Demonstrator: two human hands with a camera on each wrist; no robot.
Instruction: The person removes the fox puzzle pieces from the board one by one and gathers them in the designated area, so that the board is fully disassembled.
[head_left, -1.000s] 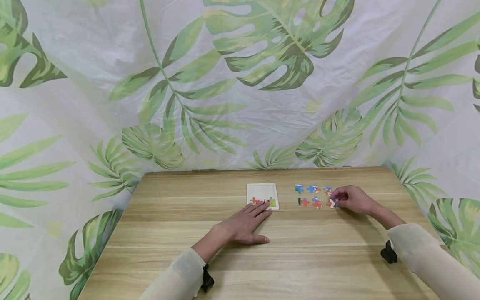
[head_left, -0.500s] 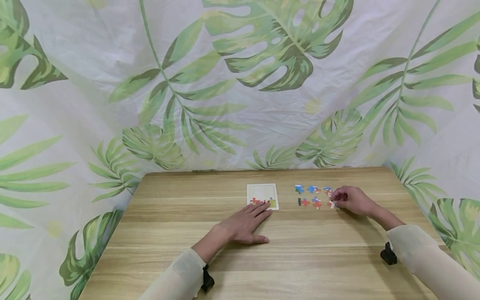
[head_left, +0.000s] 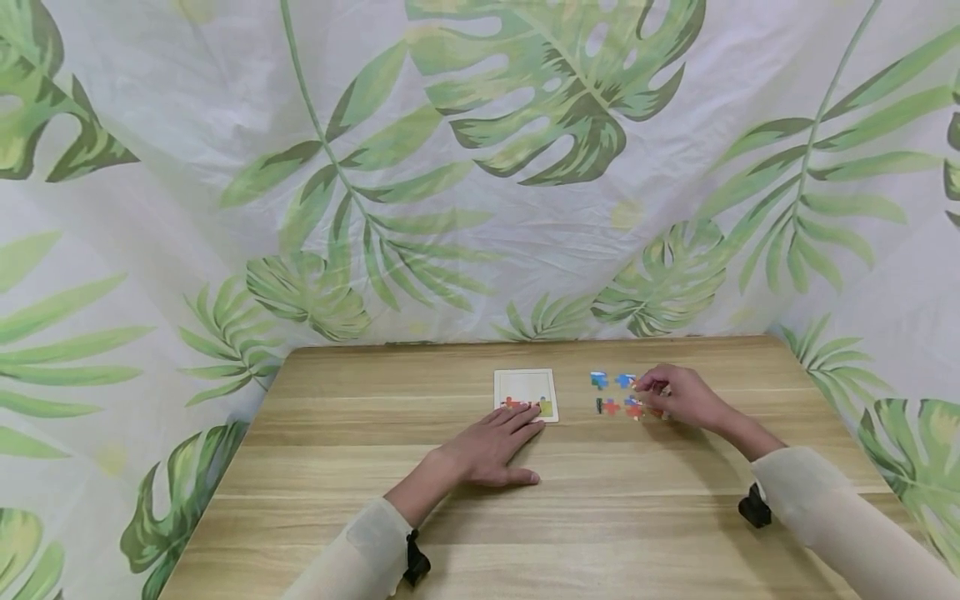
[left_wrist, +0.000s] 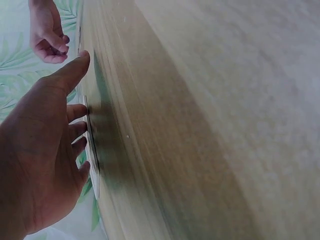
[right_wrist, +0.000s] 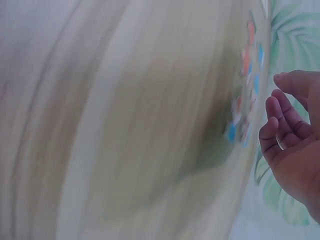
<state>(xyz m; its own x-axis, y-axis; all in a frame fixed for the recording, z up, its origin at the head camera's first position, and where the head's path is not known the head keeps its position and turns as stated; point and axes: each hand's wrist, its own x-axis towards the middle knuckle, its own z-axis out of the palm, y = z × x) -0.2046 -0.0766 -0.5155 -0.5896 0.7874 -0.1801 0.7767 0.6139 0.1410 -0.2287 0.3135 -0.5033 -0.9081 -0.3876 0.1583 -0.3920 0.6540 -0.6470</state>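
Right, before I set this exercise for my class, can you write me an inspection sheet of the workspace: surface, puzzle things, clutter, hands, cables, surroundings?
Surface: wood-grain table, light brown, with long pale streaks.
Job's things: puzzle board with some jigsaw pieces set along its near side, upper part bare; loose jigsaw pieces lie to its right in two rows.
Clutter: nothing seen.
Hands: left hand has fingers extended over the board's near edge; right hand is over the right end of the loose pieces, fingers bent, hiding some; no piece clearly seen in it.
Cables: nothing seen.
Surroundings: leaf-print fabric backdrop behind the table, somewhat wrinkled.
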